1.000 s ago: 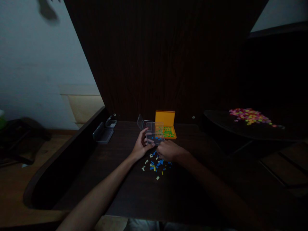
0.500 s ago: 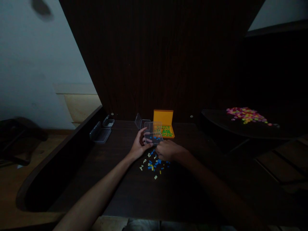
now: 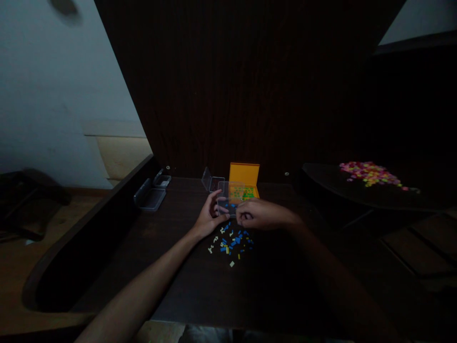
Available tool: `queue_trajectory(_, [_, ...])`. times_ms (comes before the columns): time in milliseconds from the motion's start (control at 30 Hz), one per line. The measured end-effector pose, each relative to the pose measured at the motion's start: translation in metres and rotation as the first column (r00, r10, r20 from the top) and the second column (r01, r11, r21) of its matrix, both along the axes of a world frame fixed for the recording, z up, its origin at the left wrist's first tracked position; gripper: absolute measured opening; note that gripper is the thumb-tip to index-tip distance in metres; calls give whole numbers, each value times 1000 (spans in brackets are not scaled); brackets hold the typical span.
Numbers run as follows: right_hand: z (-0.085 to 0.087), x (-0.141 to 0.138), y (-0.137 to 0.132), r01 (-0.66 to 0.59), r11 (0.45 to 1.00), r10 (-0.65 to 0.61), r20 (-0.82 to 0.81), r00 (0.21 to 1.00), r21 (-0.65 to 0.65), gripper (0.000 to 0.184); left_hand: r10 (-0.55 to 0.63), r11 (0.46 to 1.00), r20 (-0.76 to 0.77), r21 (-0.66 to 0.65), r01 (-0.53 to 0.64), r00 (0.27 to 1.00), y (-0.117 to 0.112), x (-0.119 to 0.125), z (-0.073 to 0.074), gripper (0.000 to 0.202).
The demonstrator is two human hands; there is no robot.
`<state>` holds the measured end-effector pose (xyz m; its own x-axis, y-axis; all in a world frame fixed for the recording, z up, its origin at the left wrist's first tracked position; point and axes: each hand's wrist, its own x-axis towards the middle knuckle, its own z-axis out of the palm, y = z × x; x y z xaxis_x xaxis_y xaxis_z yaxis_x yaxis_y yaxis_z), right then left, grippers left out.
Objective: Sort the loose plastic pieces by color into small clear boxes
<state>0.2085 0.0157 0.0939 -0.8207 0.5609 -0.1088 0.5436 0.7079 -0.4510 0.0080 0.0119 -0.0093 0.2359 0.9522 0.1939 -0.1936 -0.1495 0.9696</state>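
My left hand grips the left side of a clear plastic box, thumb in front and fingers spread along its edge. The box's lid stands up at the back, and a few small blue pieces lie inside. My right hand is over the box's right part, its fingers curled together in a pinch; what they hold, if anything, is hidden. On the table just in front of the box lies a loose scatter of small blue, yellow and cream toy bricks.
Behind the box stands an open orange case with green pieces, partly covered by my right hand. Another open clear box is beside it. Two more open clear boxes sit at the left wall. Pink and yellow pieces are heaped on the right-hand shelf.
My right hand has risen from the near edge of the box by the scattered bricks to over the box's right side. My left hand keeps its hold on the box.
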Motion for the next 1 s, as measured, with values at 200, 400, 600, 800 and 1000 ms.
queue_trajectory(200, [-7, -1, 10, 52, 999, -51, -200, 978, 0, 23, -33, 999, -27, 25, 33, 999, -6, 5, 1, 81])
queue_trajectory(400, [-27, -5, 19, 88, 986, -122, -258, 959, -139, 23, -78, 995, -27, 62, 80, 997, -11, 8, 2, 81])
queue_trajectory(600, [-35, -7, 22, 144, 984, -165, -245, 955, -104, 19, -98, 994, -16, 57, 98, 995, -16, 11, 5, 79])
queue_trajectory(800, [-37, -9, 23, 160, 983, -175, -210, 962, -89, 20, -94, 994, -18, 54, 95, 995, -16, 12, 5, 79])
queue_trajectory(1000, [-31, -11, 20, 246, 968, -253, -238, 938, -59, 19, -66, 996, -41, 58, 69, 997, -15, 12, 4, 79])
